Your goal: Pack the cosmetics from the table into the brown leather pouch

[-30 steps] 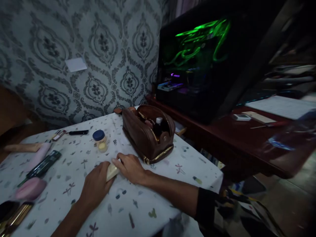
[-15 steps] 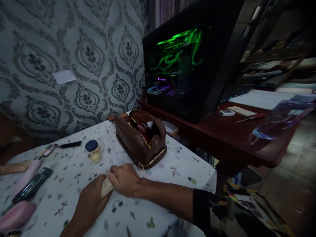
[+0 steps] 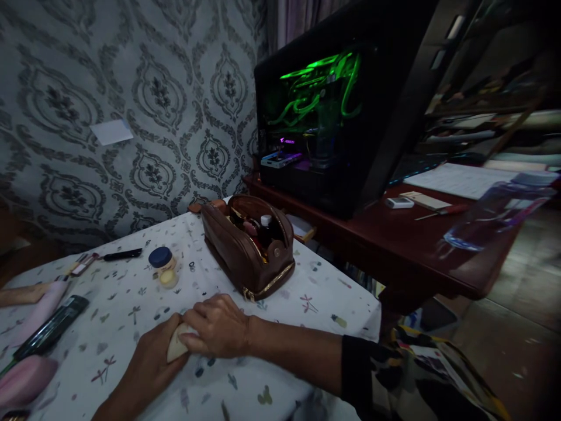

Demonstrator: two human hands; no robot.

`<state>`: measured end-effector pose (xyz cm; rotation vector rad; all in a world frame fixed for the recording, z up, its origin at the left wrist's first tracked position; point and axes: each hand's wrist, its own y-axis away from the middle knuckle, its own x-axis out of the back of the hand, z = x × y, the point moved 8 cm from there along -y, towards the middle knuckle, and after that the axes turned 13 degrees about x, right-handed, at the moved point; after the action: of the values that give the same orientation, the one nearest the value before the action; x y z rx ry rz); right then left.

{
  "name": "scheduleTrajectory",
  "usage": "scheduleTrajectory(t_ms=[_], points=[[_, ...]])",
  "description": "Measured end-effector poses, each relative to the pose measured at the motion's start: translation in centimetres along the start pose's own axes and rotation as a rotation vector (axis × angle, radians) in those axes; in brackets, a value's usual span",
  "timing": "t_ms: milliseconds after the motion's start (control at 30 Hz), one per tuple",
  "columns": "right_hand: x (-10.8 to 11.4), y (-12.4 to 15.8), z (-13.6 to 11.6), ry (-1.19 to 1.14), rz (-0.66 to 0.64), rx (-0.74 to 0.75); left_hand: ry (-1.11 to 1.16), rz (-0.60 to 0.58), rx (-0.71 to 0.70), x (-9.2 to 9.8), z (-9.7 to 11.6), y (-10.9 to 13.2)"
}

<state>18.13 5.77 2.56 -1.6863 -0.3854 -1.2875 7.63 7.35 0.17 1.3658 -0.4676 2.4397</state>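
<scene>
Both my hands rest on the patterned white tablecloth (image 3: 302,292) near its front edge. My left hand (image 3: 151,358) is curled around a small cream-coloured object (image 3: 176,346). My right hand (image 3: 219,327) lies over the object's other end, fingers closed on it. What the object is I cannot make out. Just beyond my right hand stands an open brown leather pouch (image 3: 245,248) with a gold zip and small bottles inside. A small jar with a dark blue lid (image 3: 163,264) stands left of the pouch.
At the table's left lie a black pen (image 3: 123,254), a dark flat case (image 3: 50,333) and pink items (image 3: 24,379). To the right stands a dark red desk (image 3: 394,245) with a green-lit computer case (image 3: 324,111), a clear water bottle (image 3: 495,213) and papers. The table's right edge drops to the floor.
Both hands have drawn the cream object back toward me and to the left, away from the pouch. The view has swung right, then steadied.
</scene>
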Motion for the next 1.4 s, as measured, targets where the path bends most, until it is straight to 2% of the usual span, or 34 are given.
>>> scheduleTrajectory(t_ms=[133, 267, 500, 667, 800, 1033, 1133, 1400], points=[[0.2, 0.0, -0.8, 0.038, 0.141, 0.12, 0.015, -0.01, 0.014, -0.2, -1.1, 0.1], [0.3, 0.3, -0.8, 0.052, 0.211, 0.133, 0.011, 0.01, -0.037, -0.3, -1.1, 0.3], [0.6, 0.2, 0.1, -0.013, 0.137, -0.02, -0.079, 0.171, -0.069, 0.1, -0.7, 0.7], [0.6, 0.3, 0.9, -0.185, 0.017, -0.167, -0.169, 0.277, -0.171, 0.8, 1.3, 1.2], [0.2, 0.5, 1.4, -0.332, 0.028, -0.264, -0.244, 0.337, -0.193, 1.1, 1.7, 1.3], [-0.7, 0.9, 3.0, -0.708, 0.131, -0.45, -0.229, 0.299, -0.116, 1.2, 1.4, 0.7], [-0.5, 0.7, 3.2, -0.841, 0.21, -0.4, -0.153, 0.25, -0.095, 1.3, 1.4, 0.3], [0.3, 0.4, 3.3, -0.996, 0.372, -0.317, -0.129, 0.26, -0.076, 2.1, 2.0, 0.2]])
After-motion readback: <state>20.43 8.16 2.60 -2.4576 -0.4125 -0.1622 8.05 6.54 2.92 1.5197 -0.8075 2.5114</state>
